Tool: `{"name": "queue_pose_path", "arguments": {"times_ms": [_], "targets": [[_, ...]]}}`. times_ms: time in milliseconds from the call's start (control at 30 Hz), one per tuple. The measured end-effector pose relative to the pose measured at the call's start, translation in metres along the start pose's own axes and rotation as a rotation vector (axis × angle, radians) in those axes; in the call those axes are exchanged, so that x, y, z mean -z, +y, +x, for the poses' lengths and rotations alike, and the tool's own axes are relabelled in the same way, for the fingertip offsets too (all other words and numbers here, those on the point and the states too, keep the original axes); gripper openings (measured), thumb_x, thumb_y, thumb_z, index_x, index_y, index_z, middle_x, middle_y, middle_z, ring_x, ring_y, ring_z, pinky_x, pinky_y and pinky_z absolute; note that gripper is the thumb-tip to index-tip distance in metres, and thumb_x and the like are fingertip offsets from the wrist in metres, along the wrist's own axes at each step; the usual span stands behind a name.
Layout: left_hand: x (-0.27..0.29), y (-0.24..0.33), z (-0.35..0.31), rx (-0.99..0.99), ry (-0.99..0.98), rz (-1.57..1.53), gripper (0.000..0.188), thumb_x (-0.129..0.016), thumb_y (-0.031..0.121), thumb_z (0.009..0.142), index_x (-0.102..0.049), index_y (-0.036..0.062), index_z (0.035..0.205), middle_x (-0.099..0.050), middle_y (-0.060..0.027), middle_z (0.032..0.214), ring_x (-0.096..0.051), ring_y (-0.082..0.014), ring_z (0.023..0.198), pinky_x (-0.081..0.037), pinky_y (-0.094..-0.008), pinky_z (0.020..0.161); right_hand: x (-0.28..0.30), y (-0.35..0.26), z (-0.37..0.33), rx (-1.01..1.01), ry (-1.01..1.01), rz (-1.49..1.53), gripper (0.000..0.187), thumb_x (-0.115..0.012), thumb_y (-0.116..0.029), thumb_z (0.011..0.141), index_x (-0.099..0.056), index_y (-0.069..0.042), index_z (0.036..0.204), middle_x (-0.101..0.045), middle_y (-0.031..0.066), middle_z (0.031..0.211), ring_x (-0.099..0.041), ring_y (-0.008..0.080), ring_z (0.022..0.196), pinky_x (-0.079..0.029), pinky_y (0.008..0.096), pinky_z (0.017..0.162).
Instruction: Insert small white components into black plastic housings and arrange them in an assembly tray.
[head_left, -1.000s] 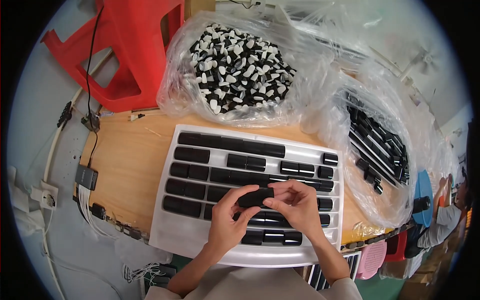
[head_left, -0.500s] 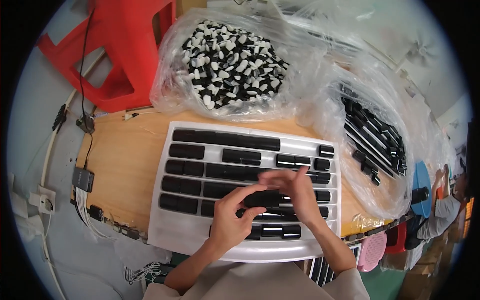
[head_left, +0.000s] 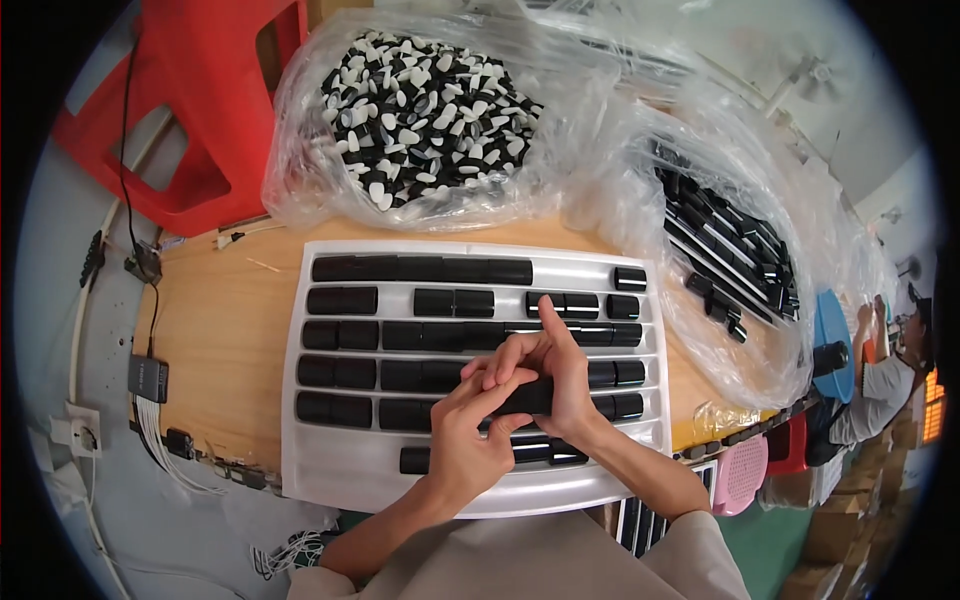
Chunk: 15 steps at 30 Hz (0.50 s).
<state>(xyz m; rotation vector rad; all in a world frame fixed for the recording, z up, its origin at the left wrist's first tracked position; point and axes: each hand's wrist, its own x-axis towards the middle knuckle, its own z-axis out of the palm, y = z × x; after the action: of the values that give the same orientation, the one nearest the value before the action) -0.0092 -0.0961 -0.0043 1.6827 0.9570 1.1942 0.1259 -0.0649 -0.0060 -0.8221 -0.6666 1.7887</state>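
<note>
A short black cylinder [head_left: 528, 397] is held between my two hands above the middle of a white tray [head_left: 560, 490]. My left hand [head_left: 468, 440] grips its left part, with the thumb below and the fingers over the top. My right hand [head_left: 560, 372] wraps round its right end, the palm against it, the thumb pointing up and the fingers curled over toward my left fingers. Hands cover much of the cylinder. Rows of similar black cylinders [head_left: 422, 270] lie in the tray's grooves, some end to end; several behind my hands are partly hidden.
A clear plastic bag [head_left: 300, 150] full of black and white small caps [head_left: 430, 120] lies behind the tray. Another bag on the right holds black tubes [head_left: 735, 240]. A red stool [head_left: 215, 110] stands far left, near a black cable box [head_left: 148, 378]. Another person [head_left: 880, 385] sits far right.
My right hand, raised and blurred earlier, has closed in on the cylinder's right end and meets my left fingers. The whole view has shifted slightly, so the tray appears farther left.
</note>
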Motion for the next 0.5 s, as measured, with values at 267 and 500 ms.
{"name": "queue_pose_path", "arguments": {"times_ms": [267, 500], "targets": [[0.0, 0.002, 0.008, -0.181, 0.129, 0.068, 0.038, -0.064, -0.018, 0.068, -0.064, 0.0044, 0.1, -0.065, -0.0123, 0.1, -0.064, -0.0298, 0.09, -0.052, -0.0362, 0.076, -0.001, -0.024, -0.014, 0.044, 0.056, -0.26, 0.056, -0.033, -0.048, 0.101, -0.059, 0.0, 0.111, -0.061, 0.012, 0.112, -0.058, 0.0229, 0.105, -0.042, 0.037, 0.095], [0.013, -0.016, 0.004, -0.241, 0.201, 0.251, 0.042, -0.065, -0.017, 0.067, -0.065, 0.0061, 0.102, -0.059, -0.0135, 0.117, -0.062, -0.0296, 0.099, -0.053, -0.0348, 0.077, 0.021, -0.032, -0.028, 0.046, -0.047, -0.487, 0.036, -0.07, 0.006, 0.084, -0.062, 0.0, 0.118, -0.068, 0.0048, 0.095, -0.063, 0.0073, 0.085, -0.051, 0.0199, 0.076]]}}
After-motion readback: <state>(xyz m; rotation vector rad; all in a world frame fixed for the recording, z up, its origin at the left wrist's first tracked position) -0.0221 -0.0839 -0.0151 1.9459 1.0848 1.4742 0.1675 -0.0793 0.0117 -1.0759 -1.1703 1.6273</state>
